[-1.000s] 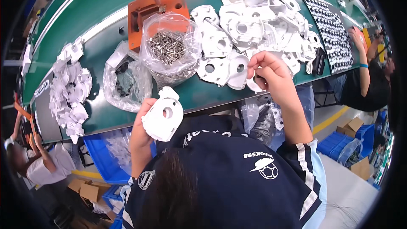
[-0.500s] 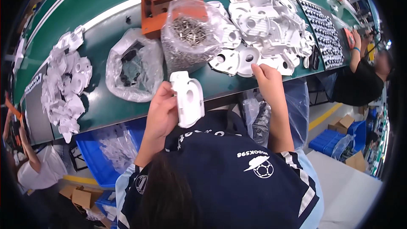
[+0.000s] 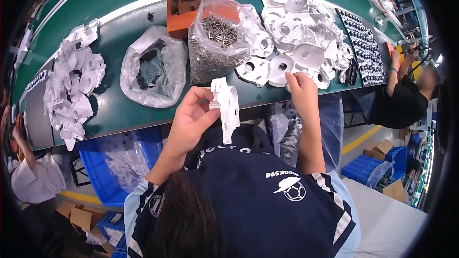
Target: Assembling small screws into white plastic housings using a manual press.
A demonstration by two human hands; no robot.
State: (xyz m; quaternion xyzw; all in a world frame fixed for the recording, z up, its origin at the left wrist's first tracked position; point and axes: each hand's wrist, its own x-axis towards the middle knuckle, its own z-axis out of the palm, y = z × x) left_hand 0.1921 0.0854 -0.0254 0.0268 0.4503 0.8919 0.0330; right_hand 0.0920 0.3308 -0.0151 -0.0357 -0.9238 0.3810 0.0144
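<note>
My left hand (image 3: pixel 191 120) grips a white plastic housing (image 3: pixel 228 112) by its left side, thumb and fingers pinching it. The housing stands upright in front of my chest, seen nearly edge-on, just off the near edge of the bench. My right hand (image 3: pixel 302 88) is raised at the bench edge, fingers curled together beside a rounded white part (image 3: pixel 281 70) with a hole. Whatever those fingers hold, if anything, is hidden. A large heap of white plastic housings (image 3: pixel 289 31) lies beyond my right hand.
An open plastic bag of metal screws (image 3: pixel 217 36) stands before an orange metal fixture (image 3: pixel 184 7). Left of it sits a clear bag with dark pieces (image 3: pixel 152 74). More white parts (image 3: pixel 74 86) lie far left. A tray of small black-and-white parts (image 3: pixel 366 48) is at right. Co-workers sit at both sides.
The white housing has been turned from showing its face to nearly edge-on, and has shifted slightly right with my left hand. My right hand has stayed nearly in place.
</note>
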